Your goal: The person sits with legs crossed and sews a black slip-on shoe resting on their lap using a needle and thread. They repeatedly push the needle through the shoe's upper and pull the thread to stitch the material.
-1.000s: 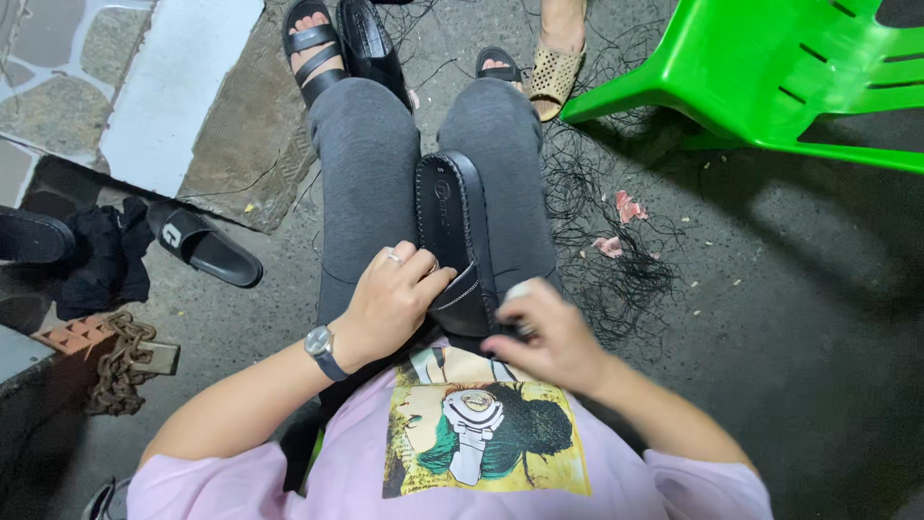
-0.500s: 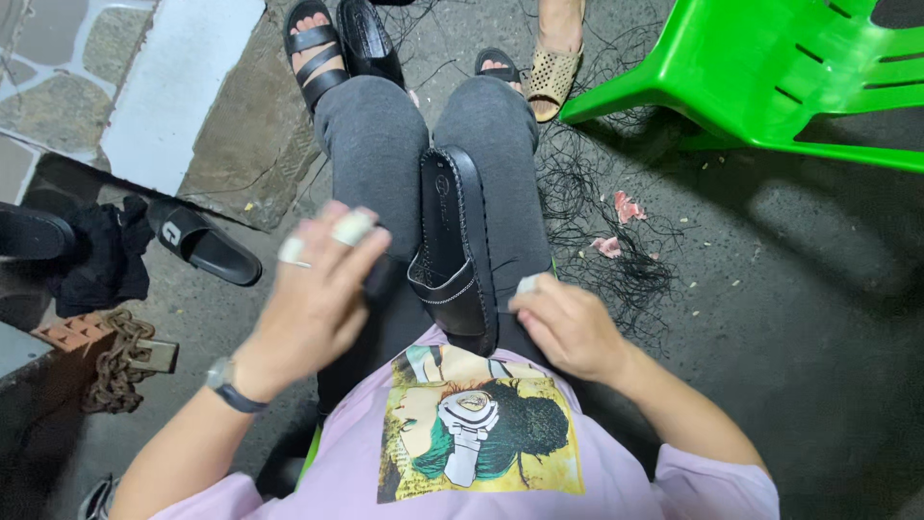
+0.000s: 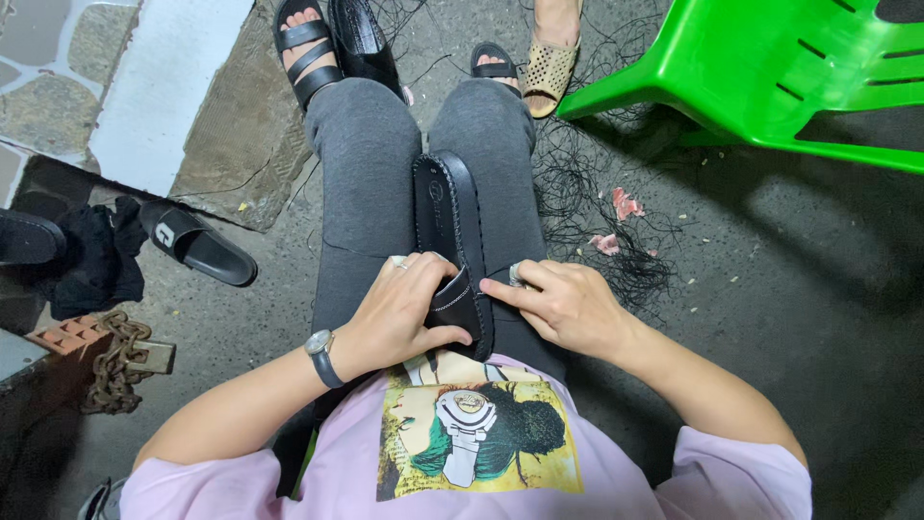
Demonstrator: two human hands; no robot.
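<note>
left hand covers the near strap end of the black slipper, so the grip underneath can't be made out. something small sits between the right hand fingertips, too tiny to tell. green chair is cut by the top and right edges; another slipper is clipped at the left edge.

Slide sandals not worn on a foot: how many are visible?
2. One black slide sandal lies on the lap, held by the left hand and right hand. Another black slide lies on the ground at left. Others may be hidden.
</note>
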